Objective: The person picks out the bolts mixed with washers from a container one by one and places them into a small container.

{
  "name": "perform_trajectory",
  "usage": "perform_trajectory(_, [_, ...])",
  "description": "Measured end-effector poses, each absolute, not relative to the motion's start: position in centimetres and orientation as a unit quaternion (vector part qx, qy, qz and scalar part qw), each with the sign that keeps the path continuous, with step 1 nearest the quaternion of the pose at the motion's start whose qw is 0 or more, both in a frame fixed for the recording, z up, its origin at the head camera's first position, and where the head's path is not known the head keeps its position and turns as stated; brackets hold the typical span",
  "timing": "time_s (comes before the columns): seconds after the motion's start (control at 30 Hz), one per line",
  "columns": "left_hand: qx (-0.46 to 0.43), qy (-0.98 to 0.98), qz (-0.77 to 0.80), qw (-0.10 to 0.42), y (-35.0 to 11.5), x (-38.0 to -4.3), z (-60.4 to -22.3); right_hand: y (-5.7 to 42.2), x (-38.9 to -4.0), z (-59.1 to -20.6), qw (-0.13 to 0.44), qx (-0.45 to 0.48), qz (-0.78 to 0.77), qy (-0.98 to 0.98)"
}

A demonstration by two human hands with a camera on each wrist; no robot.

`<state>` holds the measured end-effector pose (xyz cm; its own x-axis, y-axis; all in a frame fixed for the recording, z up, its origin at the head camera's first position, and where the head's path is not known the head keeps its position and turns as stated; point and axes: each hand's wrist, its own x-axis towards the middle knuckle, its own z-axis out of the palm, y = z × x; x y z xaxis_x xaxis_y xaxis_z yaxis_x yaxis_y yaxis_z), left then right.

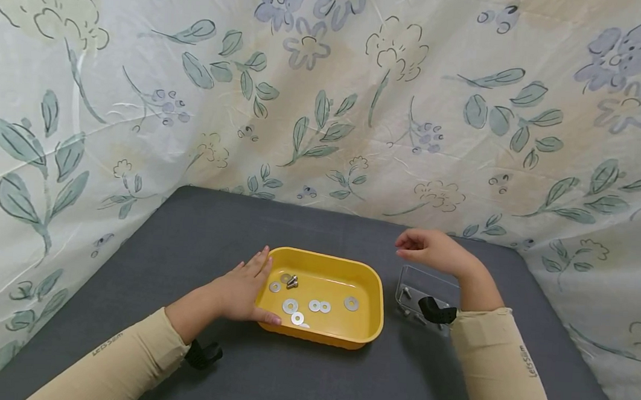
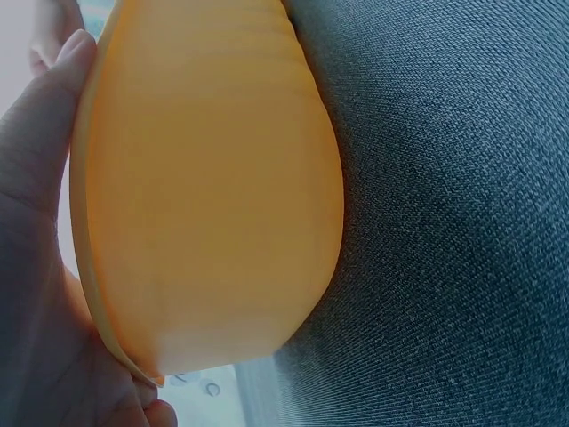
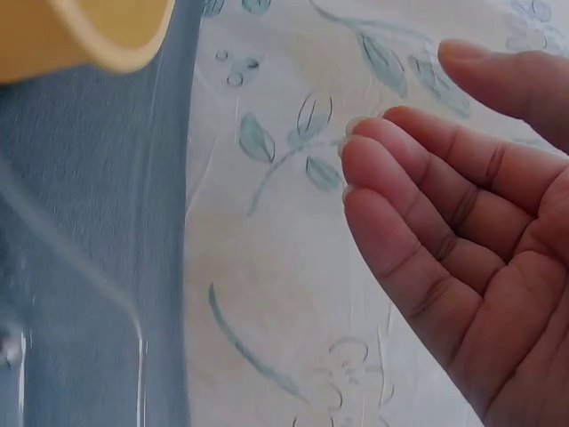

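My left hand [image 1: 243, 289] rests on the left end of a yellow plastic tray [image 1: 369, 305], fingers spread along that side and thumb on the near rim. In the left wrist view the tray's outer wall [image 2: 213, 187] fills the middle, beside the thumb [image 2: 49, 116]. Inside lie several flat metal washers [image 1: 290, 306] and what look like short screws [image 1: 292, 281]. My right hand [image 1: 432, 249] is raised above the back of a clear plastic box [image 1: 425, 281]. Its fingers are loosely bent and hold nothing, as the right wrist view confirms.
Small metal pieces like screws [image 1: 405, 293] lie in the clear box, partly hidden by the black wrist strap [image 1: 437, 312]. The dark grey table [image 1: 300, 380] extends around both containers. A floral cloth [image 1: 325, 103] hangs behind the table and along its sides.
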<state>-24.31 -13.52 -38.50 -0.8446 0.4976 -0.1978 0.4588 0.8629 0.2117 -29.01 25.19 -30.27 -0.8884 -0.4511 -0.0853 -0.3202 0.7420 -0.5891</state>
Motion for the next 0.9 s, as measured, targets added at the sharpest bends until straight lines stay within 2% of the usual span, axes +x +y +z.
perform_trajectory(0.9, [0.252,0.957,0.077,0.125,-13.6,-24.7,-38.5,15.0,-31.5,-31.8,0.146,-0.29,-0.287,0.901])
